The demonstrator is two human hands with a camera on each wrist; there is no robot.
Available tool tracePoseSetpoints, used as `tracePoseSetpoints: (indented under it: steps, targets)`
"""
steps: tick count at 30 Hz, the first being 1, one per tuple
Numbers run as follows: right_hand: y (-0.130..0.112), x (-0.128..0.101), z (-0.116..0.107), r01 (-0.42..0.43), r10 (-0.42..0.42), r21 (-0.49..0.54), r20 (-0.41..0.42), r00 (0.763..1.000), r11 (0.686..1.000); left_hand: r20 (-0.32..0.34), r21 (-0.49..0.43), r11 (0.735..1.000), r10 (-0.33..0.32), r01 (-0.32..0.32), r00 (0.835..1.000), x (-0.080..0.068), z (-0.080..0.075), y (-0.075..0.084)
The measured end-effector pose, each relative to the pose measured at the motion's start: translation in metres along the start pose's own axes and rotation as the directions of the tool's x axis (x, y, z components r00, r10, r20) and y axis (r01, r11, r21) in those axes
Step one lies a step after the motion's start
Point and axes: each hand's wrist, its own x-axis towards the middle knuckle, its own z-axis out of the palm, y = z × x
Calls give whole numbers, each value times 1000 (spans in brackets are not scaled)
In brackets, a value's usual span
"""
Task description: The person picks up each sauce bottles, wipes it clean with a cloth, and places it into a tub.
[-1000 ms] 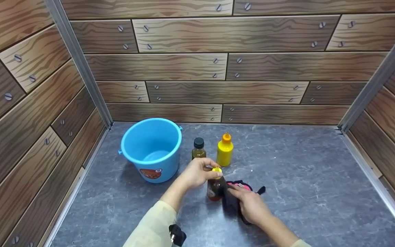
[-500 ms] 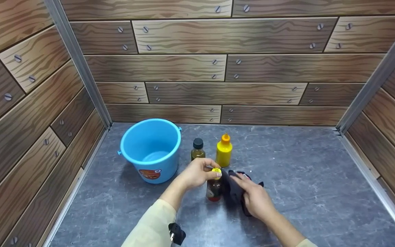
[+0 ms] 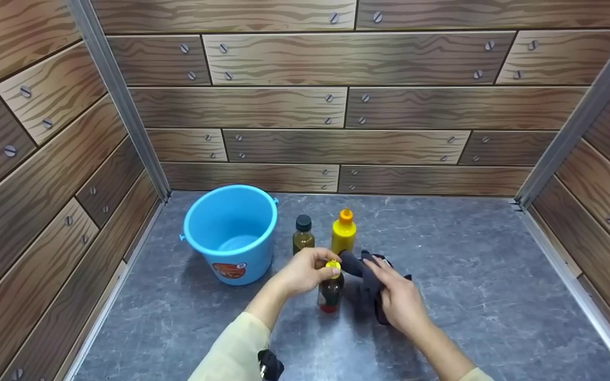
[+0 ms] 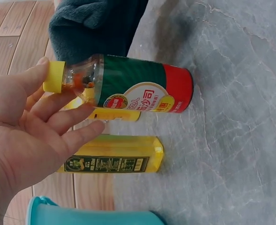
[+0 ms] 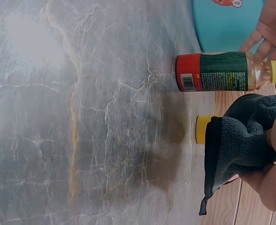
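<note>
your left hand (image 3: 305, 270) pinches the yellow cap of the small red-and-green-labelled sauce bottle (image 3: 330, 291), which stands upright on the grey marbled counter (image 3: 469, 275) just under those fingers. your right hand (image 3: 400, 301) grips a dark grey fluffy cloth (image 3: 366, 272), bunched just right of the bottle, close to its neck. beyond your left hand: a black-capped olive bottle (image 3: 303, 234) and a yellow squeeze bottle with orange tip (image 3: 343, 233); a blue plastic bucket (image 3: 231, 233) sits farther left.
</note>
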Motion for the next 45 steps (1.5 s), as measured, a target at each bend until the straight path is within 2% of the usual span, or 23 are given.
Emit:
tracePoseSetpoints:
  steps: [3, 6, 11, 16, 19, 25, 29, 40, 45]
  targets:
    - [0, 1, 0, 2, -2, 6, -23, 1000, 1000, -48, -23, 999, 33, -34, 998, -3, 4, -2]
    - [0, 1, -1, 9, -9, 6, -48, 999, 1000, -130, -53, 998, 35, -43, 991, -5, 7, -4]
    - [-2, 4, -3, 21, -21, 8, -66, 998, 1000, -280, -67, 998, -11, -7, 960, -7, 14, -4]
    - [-3, 8, -5, 16, -16, 13, -62, 998, 1000, -341, -57, 998, -41, 23, 939, -4, 20, -2]
    - [-4, 9, -6, 17, -16, 20, -64, 998, 1000, -335, -66, 997, -48, 27, 941, -3, 20, -1]
    - [-7, 13, -8, 1, 1, 30, -56, 998, 1000, -245, -96, 995, -36, 13, 969, 0, 13, -2]
    - [-9, 15, -9, -15, 16, 34, -38, 999, 999, -197, -95, 995, -26, 7, 980, 2, 9, -2]
    - [-16, 20, -6, 8, -6, 35, -54, 998, 999, -106, -2, 1000, -13, 13, 994, 5, -3, 0]
    - [-18, 20, -2, 15, -13, 44, -58, 998, 999, -102, 6, 1000, -26, 27, 994, 5, -3, 1]
